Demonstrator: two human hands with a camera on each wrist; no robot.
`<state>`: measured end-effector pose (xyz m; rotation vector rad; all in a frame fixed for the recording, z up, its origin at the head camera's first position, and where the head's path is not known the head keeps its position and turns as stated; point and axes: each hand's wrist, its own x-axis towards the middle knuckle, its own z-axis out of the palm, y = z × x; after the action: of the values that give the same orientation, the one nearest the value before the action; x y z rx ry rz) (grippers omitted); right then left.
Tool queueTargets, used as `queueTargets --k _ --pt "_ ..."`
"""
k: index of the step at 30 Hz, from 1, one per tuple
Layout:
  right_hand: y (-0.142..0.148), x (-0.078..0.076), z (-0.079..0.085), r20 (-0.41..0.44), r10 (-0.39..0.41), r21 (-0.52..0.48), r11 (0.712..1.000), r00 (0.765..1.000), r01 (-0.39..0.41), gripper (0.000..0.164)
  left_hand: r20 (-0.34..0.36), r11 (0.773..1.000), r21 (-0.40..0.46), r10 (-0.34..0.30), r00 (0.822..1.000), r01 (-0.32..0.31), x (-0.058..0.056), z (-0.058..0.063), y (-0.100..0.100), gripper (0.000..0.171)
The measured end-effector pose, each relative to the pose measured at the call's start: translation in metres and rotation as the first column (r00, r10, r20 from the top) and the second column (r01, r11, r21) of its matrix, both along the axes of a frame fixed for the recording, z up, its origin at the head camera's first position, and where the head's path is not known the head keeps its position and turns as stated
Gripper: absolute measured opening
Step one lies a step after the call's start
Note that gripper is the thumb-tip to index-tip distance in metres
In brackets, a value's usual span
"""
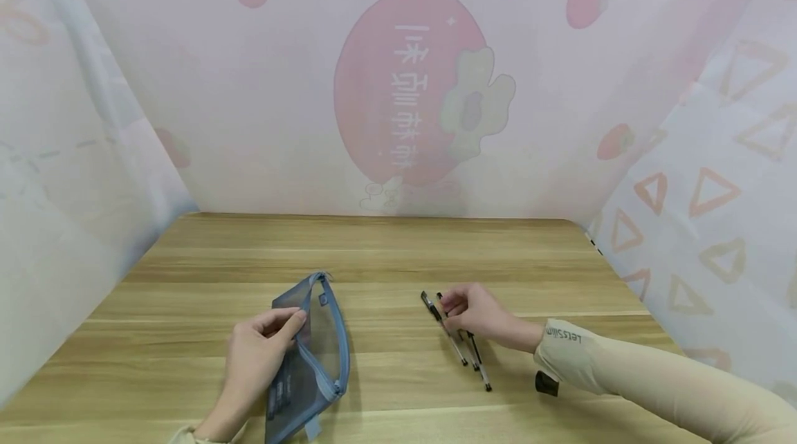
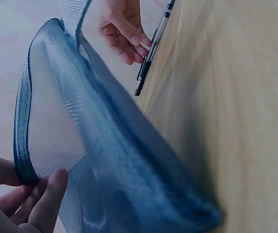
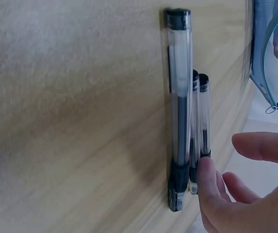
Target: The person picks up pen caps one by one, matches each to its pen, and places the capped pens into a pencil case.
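Observation:
A blue mesh zip pouch [image 1: 305, 392] stands on the table left of centre, its zipped mouth spread apart. My left hand [image 1: 258, 350] pinches one edge of that mouth between thumb and fingers, and the left wrist view shows the same hold on the pouch [image 2: 124, 160]. Three clear gel pens with black caps lie side by side to the right, the closest one [image 3: 181, 102] large in the right wrist view. Over their capped ends is my right hand [image 1: 476, 312], its thumb and fingers apart. One fingertip [image 3: 206, 167] is at the farthest pen [image 3: 204, 107], apparently touching it.
The wooden table [image 1: 386, 243] has a rounded far edge against a pink printed backdrop [image 1: 280, 174]. Printed sheets also hang at the left and right. A small black object [image 1: 546, 384] shows beneath the right sleeve; its kind is unclear.

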<state>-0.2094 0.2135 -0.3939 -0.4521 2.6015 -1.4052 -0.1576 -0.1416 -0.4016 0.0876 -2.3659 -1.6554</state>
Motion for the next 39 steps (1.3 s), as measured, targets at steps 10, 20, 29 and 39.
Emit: queueTargets --k 10,20,29,39 --pt "0.000 -0.006 0.004 0.011 0.016 -0.005 1.000 1.000 -0.016 0.036 0.001 1.000 0.010 -0.010 1.000 0.010 -0.002 -0.001 0.001 0.027" --pt "-0.014 -0.013 0.003 0.025 0.101 0.043 0.994 0.995 -0.102 0.043 0.012 1.000 0.005 -0.014 1.000 0.014 -0.001 -0.001 -0.001 0.027" --pt "-0.035 -0.013 0.002 -0.022 0.255 0.200 0.949 0.967 -0.245 0.040 0.014 1.000 0.016 -0.023 1.000 0.022 -0.001 -0.002 -0.001 0.027" --pt "-0.037 -0.013 -0.002 -0.056 0.331 0.221 0.924 0.942 -0.312 0.026 -0.002 1.000 0.010 -0.025 1.000 0.025 -0.001 -0.003 0.002 0.023"
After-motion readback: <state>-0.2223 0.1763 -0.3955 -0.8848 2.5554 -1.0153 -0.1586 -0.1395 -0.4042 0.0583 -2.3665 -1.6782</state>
